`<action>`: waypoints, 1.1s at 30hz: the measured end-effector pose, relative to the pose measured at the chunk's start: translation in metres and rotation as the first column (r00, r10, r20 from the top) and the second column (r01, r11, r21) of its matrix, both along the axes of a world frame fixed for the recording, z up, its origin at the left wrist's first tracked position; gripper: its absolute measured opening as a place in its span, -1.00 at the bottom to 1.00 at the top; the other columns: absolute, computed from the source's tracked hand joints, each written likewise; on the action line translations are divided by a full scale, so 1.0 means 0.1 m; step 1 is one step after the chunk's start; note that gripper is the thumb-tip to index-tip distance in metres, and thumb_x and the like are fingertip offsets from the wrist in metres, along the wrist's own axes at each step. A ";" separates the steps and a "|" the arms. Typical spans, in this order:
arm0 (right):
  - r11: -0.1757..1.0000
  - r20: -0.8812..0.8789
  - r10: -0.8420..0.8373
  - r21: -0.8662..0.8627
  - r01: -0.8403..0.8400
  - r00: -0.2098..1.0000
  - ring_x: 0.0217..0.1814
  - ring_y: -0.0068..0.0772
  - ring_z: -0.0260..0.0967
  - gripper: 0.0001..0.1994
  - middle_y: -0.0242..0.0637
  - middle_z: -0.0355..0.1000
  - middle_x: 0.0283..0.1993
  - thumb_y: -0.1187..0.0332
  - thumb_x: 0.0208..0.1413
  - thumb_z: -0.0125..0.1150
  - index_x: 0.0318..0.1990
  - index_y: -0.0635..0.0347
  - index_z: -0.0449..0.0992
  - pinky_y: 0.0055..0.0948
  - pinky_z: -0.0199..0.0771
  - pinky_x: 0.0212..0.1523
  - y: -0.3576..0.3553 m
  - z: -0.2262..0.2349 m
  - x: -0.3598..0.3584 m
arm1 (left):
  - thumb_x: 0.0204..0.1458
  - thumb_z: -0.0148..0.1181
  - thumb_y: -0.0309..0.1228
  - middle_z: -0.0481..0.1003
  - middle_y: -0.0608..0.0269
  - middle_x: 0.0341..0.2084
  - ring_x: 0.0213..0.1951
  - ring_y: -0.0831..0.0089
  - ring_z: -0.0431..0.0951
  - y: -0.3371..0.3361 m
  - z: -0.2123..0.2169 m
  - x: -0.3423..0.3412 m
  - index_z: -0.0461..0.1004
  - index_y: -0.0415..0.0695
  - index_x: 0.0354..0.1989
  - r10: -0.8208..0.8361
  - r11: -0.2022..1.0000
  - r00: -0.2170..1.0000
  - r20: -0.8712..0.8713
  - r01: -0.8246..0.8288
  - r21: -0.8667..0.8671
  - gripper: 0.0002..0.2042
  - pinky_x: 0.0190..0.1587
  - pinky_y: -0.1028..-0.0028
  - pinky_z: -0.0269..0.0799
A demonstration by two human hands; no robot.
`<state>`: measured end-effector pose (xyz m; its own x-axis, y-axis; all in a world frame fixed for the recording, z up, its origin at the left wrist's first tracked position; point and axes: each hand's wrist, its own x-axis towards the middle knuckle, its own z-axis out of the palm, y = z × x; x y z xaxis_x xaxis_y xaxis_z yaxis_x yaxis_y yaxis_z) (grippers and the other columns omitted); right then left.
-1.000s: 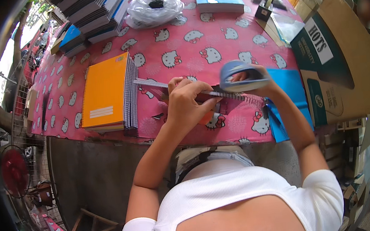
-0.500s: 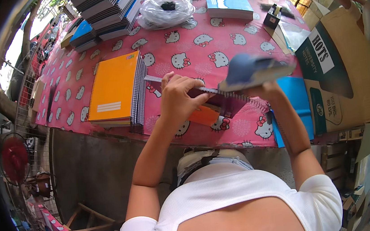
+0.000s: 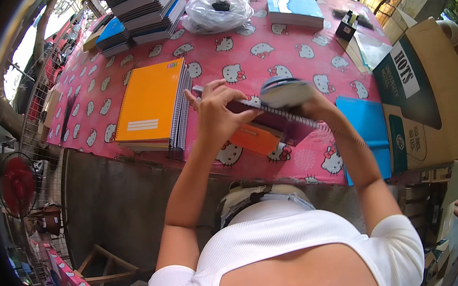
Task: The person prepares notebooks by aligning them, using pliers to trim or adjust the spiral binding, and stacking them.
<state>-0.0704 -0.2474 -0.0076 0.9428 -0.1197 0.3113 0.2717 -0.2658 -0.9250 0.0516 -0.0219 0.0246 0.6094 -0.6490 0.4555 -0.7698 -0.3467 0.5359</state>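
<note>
My left hand (image 3: 220, 107) pinches a dark purple notebook (image 3: 294, 127) near one end of its spine, between thumb and fingers. The notebook stands tilted on its edge, spine up. A thin wire coil (image 3: 304, 118) runs along the spine, and its loose end stretches out over my right forearm. My right hand (image 3: 317, 106) is closed around a blue, rounded, slipper-like object (image 3: 286, 92), blurred by motion, just above the coil. Whether it touches the coil I cannot tell. Below the notebook shows an orange cover (image 3: 256, 138). A stack of spiral notebooks with a yellow-orange cover (image 3: 152, 103) lies left of my left hand.
Blue covers (image 3: 365, 134) lie right of my right arm, beside a large cardboard box (image 3: 436, 93). At the back are a tall stack of books (image 3: 143, 12), a plastic bag (image 3: 215, 16), a blue-covered stack (image 3: 294, 7) and a small black holder (image 3: 347, 25). A patterned pink cloth (image 3: 258, 50) covers the table.
The blue object in my right hand has moved slightly left along the spine and turned. My left hand keeps its pinch on the notebook. The whole view has shifted a little.
</note>
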 end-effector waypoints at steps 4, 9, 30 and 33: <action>0.998 -0.046 0.053 0.043 -0.051 0.998 -0.05 -0.43 0.44 -0.70 -0.25 0.48 -0.07 0.62 -0.12 0.27 -0.14 0.36 0.50 -0.39 0.47 -0.03 0.00 0.13 0.14 | -0.42 0.50 -0.16 0.57 0.41 -0.43 -0.02 0.38 0.42 -0.02 0.00 0.07 0.61 0.00 -0.47 -0.022 0.998 0.997 -0.069 0.017 -0.062 -0.69 0.20 -0.24 -0.20; 0.998 -0.177 0.017 -0.048 -0.026 0.984 -0.13 -0.50 0.42 -0.58 -0.29 0.51 -0.17 0.61 -0.25 0.25 -0.09 0.30 0.50 -0.42 0.45 -0.07 -0.08 0.06 0.26 | -0.41 0.50 -0.16 0.58 0.38 -0.31 -0.07 0.35 0.46 0.02 0.00 0.14 0.61 -0.03 -0.45 -0.052 0.996 0.996 -0.072 0.046 -0.078 -0.67 0.15 -0.22 -0.08; 0.973 -0.136 0.102 -0.194 -0.127 0.985 -0.12 -0.61 0.40 -0.54 -0.36 0.53 -0.19 0.58 -0.33 0.32 -0.11 0.24 0.53 -0.49 0.43 -0.12 -0.16 -0.17 0.78 | -0.44 0.54 -0.32 0.43 0.09 0.05 -0.01 0.22 0.46 0.18 -0.12 0.33 0.63 -0.11 -0.37 0.004 0.971 1.000 -0.017 -0.008 -0.241 -0.64 -0.03 0.34 0.44; 0.974 0.026 0.167 -0.160 -0.160 0.986 -0.09 -0.56 0.44 -0.52 -0.31 0.53 -0.11 0.58 -0.33 0.35 -0.09 0.23 0.52 -0.46 0.45 -0.11 -0.07 -0.03 0.87 | -0.45 0.54 -0.30 0.40 -0.01 0.05 -0.03 0.17 0.47 0.03 -0.05 0.36 0.62 -0.16 -0.35 0.014 0.950 0.999 -0.047 -0.028 -0.310 -0.61 -0.01 0.30 0.43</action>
